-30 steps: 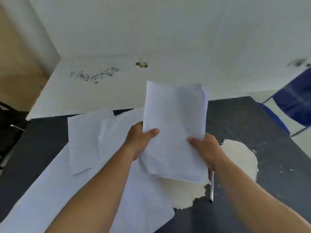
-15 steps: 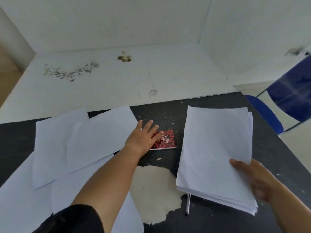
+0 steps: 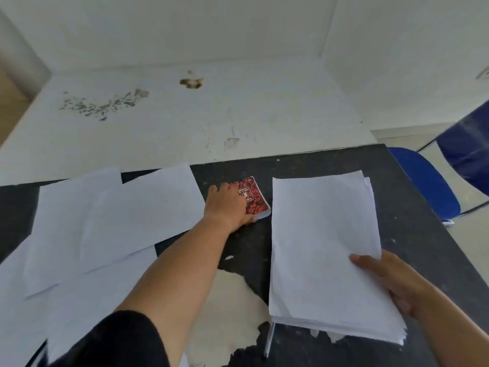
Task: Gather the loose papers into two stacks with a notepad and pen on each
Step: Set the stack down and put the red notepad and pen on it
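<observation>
A dark table [image 3: 412, 207] is seen from above, with a gathered stack of papers [image 3: 322, 247] lying on its right part; this stack is taken as the landmark. The stack's near right corner is gripped by the right hand [image 3: 391, 284], with the thumb laid on the top sheet and the other fingers curled beneath the edge, so that this hand is closed on the stack. Just left of the stack's far corner a small red notepad [image 3: 251, 194] is found, tilted, with its near right corner lifted slightly off the table and almost touching the stack. The notepad is covered on its left half by the left hand [image 3: 227, 205]; the fingers are bent down over the cover and the thumb is tucked at the near edge, but whether the notepad is truly clasped cannot be told. Further left of the stack, several loose papers [image 3: 132, 213] are spread in overlapping layers, reaching the table's left edge. A pen [image 3: 269, 340] is partly hidden under the stack's near left corner, with its tip pointing toward the viewer. A pale worn patch [image 3: 227, 308] on the table is seen left of the pen. A blue chair [image 3: 426, 181] stands beyond the table, to the right of the stack.
</observation>
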